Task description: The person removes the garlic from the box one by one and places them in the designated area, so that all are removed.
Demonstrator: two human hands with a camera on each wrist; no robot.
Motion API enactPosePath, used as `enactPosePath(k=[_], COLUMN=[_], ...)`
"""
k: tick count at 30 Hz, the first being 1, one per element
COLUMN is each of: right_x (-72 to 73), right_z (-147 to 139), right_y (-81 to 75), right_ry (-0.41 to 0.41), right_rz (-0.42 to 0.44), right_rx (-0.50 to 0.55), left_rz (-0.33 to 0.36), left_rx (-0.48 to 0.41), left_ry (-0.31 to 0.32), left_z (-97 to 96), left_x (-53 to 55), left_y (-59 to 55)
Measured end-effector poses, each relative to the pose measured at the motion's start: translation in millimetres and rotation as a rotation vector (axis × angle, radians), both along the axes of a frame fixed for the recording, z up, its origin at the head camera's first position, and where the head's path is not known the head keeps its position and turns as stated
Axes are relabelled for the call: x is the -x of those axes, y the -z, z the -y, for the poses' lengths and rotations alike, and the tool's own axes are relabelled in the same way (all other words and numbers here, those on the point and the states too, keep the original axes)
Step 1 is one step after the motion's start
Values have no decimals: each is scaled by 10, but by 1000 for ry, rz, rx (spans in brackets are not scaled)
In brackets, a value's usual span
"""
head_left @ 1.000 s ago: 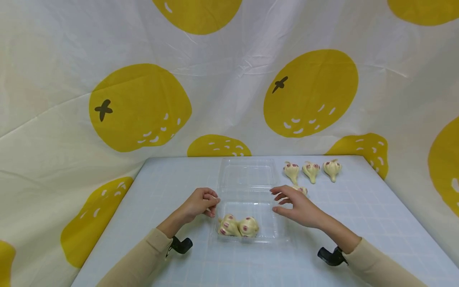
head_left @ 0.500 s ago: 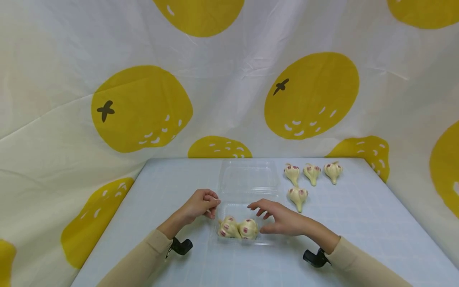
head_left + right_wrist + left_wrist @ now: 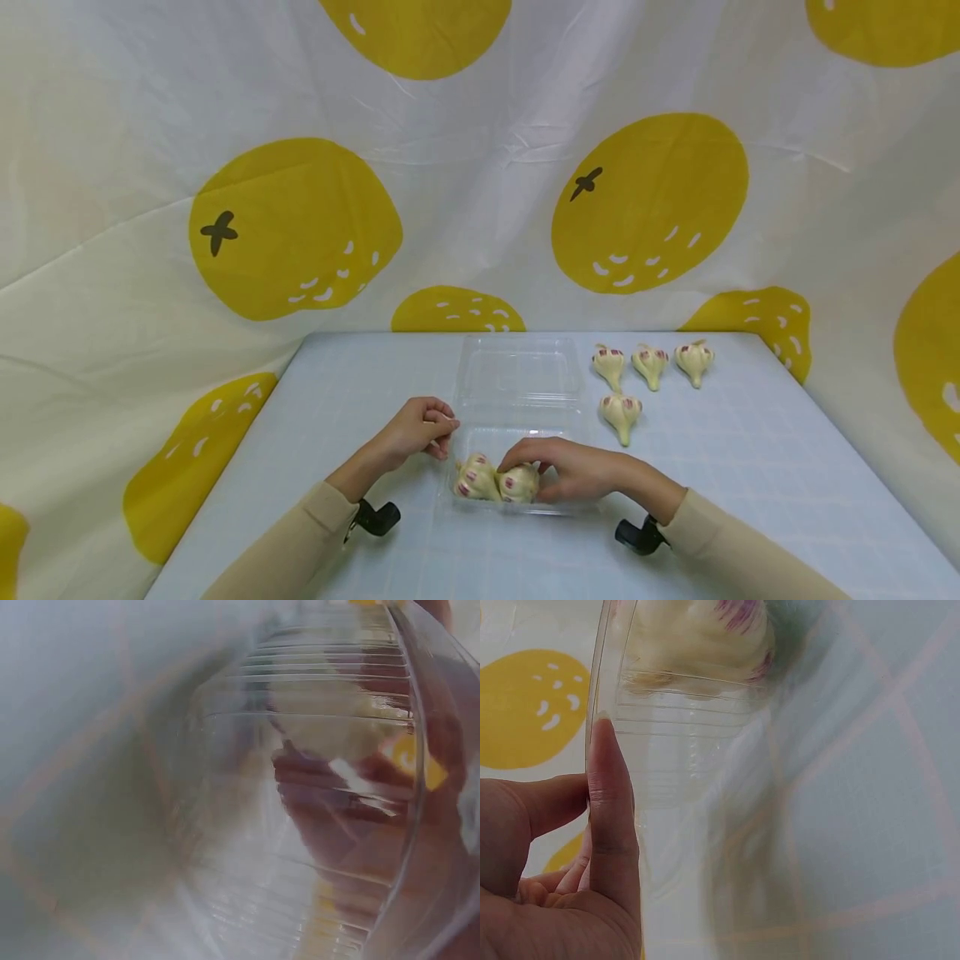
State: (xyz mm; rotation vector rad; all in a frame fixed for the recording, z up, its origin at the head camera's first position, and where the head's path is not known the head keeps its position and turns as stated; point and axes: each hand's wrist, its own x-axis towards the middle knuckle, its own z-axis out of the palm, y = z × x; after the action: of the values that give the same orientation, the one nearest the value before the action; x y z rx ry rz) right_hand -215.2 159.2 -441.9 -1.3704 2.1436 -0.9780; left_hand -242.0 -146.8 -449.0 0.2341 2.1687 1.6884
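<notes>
A clear plastic clamshell container [image 3: 555,506] lies unfolded on the table, its lid [image 3: 520,367] laid back away from me. Two garlic bulbs sit in the near part of its base: a left bulb [image 3: 474,478] and a right bulb [image 3: 517,483]. My left hand [image 3: 422,427] pinches the container's left rim, with finger and thumb on the plastic edge in the left wrist view. Reaching into the base, my right hand [image 3: 573,468] has its fingers and thumb curled round the right bulb. The container wall blurs this grip in the right wrist view.
Beyond my right hand, several more garlic bulbs lie on the table: a nearer one [image 3: 621,414] and a back row with a left [image 3: 608,365], middle [image 3: 649,363] and right bulb [image 3: 694,360]. A fruit-patterned curtain [image 3: 465,208] hangs behind the table.
My right hand has moved left and toward me, from beside the container down to the right bulb in its base. A loose bulb behind it came into full view. The left hand stayed put.
</notes>
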Motion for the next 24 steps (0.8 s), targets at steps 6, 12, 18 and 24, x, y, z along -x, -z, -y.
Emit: enactPosePath(k=[6,12,18,24], right_x=[3,35,45,46], right_z=[22,5,16,32], right_y=[31,21,15,18], right_ry=[50,133,159,168], right_rz=[24,-26,-51,-64], right_rx=[-19,-12,-28,-29], left_rz=[8,-8,1,4], left_rx=[-1,-2,10,6], left_ry=[2,-1,-6,-9], left_z=[1,-11,-6,-2], left_x=[-7,-1,4,13], left_y=[16,-19,-11,-8])
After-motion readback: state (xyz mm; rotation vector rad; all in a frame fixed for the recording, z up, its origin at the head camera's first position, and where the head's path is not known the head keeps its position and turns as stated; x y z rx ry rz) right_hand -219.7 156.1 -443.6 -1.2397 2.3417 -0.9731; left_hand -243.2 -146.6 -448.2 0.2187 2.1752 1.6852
